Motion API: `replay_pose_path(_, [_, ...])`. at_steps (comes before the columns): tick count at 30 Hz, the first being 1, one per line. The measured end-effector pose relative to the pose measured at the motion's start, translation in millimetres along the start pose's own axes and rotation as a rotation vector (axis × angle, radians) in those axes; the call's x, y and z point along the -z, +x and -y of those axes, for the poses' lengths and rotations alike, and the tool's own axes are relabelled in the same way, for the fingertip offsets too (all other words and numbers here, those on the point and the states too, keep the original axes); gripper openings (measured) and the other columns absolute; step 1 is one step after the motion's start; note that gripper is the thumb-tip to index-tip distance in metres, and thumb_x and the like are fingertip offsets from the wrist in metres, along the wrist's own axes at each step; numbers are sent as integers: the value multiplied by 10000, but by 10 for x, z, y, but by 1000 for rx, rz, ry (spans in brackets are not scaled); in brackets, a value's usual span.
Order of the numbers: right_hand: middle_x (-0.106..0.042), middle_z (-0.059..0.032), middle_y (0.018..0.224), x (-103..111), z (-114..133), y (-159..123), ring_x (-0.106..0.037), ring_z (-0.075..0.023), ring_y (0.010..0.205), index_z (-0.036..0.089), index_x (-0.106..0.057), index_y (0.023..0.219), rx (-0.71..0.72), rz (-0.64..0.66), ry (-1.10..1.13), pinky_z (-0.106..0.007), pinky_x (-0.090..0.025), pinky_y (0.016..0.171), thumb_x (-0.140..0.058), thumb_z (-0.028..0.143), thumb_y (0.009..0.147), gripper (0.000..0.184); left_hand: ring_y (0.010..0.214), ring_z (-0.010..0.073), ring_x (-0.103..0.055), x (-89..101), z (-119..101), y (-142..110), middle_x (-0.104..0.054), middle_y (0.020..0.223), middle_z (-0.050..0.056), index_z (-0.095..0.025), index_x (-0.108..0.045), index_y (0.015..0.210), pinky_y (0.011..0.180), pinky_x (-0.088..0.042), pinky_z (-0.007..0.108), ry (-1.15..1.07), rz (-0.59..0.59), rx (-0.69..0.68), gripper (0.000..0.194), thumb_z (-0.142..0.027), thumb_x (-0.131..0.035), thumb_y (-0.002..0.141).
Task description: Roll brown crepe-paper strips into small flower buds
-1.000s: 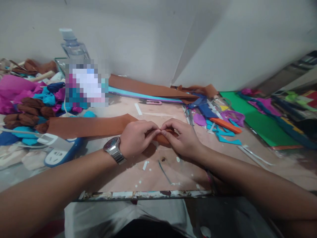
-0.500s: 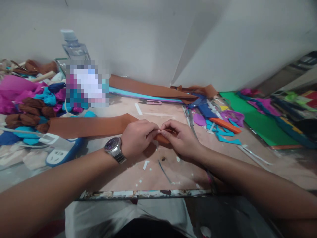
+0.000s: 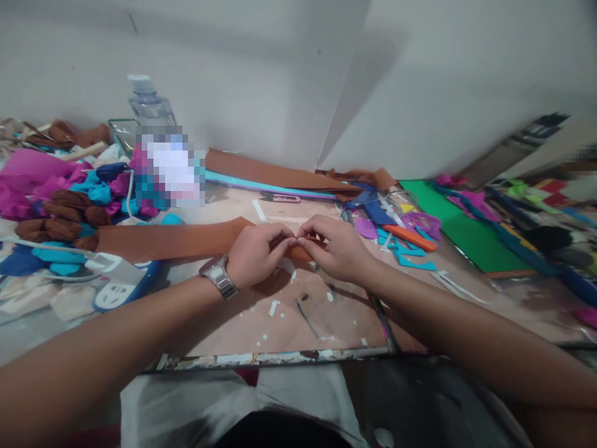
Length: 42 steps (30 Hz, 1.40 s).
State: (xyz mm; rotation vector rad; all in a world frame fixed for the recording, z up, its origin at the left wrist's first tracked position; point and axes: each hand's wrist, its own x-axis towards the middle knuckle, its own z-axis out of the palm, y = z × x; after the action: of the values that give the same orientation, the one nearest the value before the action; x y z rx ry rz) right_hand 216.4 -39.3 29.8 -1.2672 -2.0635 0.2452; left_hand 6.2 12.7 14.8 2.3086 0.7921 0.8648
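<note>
A long brown felt strip [image 3: 172, 239] lies across the worktable [image 3: 298, 317], running from the left to the middle. My left hand [image 3: 256, 252], with a metal watch at the wrist, is closed on the strip's right end. My right hand [image 3: 338, 249] pinches the same end from the other side, fingertips touching those of the left. Between the two hands the strip's end looks rolled or folded, mostly hidden by the fingers.
A pile of pink, blue and brown felt pieces [image 3: 56, 193] fills the left, beside a white and blue power strip [image 3: 116, 289] and a water bottle [image 3: 152, 109]. More brown strips [image 3: 275, 175] lie at the back. Coloured scraps [image 3: 405, 239] and a green sheet [image 3: 466, 227] lie to the right.
The view has shifted a little, and both hands sit slightly higher in it. My fingers keep working the strip's end, which shows less between them than before.
</note>
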Motion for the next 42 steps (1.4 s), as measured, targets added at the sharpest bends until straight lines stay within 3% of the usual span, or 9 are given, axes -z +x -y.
replay_pose_path(6, [-724,-56,908,-27,1,38,-626,-182,786,188,-685,934,12,-23,4,-305,-467,725,-617,154,915,78,731,154,-622,114,-22,94,-746,833,26,-163,-754,948,680,-417,269,-121,128,138,302,-404,-581,1002])
replay_pose_path(15, [-715,-59,888,-72,-27,-18,-629,-185,802,184,-685,929,43,-76,57,-310,-470,743,-596,237,964,109,682,160,-557,182,-120,159,-684,762,7,-180,-704,887,658,-358,292,76,171,76,276,-365,-549,1022])
replay_pose_path(22, [-702,-41,860,-100,-28,-58,-607,-173,767,185,-661,882,-20,-168,109,-297,-452,717,-607,218,923,75,873,238,-631,113,-131,181,-699,895,66,-176,-684,958,751,-422,337,438,135,-134,231,-278,-504,1061])
replay_pose_path(28, [-688,-11,821,-132,-27,-90,-613,-166,762,193,-653,847,-151,-150,263,-289,-460,732,-601,198,898,72,853,247,-631,59,-63,166,-689,844,70,-162,-685,951,775,-470,358,558,51,-371,223,-251,-515,1063])
replay_pose_path(32, [-683,-10,825,-165,-32,-100,-623,-171,784,196,-636,843,-208,-125,340,-292,-475,754,-589,215,909,84,845,240,-631,48,-74,145,-700,829,69,-150,-686,946,779,-480,352,590,24,-444,184,-214,-546,1047])
replay_pose_path(36, [-692,-23,858,-180,-24,-111,-622,-171,788,195,-632,866,-158,-114,257,-296,-470,756,-584,205,917,71,874,246,-644,28,-70,92,-716,858,81,-145,-703,966,804,-492,364,550,15,-389,212,-235,-533,1054])
replay_pose_path(42, [-708,-31,860,-197,-48,-135,-622,-166,779,181,-685,913,-148,-66,252,-294,-461,730,-610,244,945,103,820,214,-646,34,-11,7,-717,884,50,-193,-724,987,755,-473,345,330,86,-107,196,-318,-577,1024])
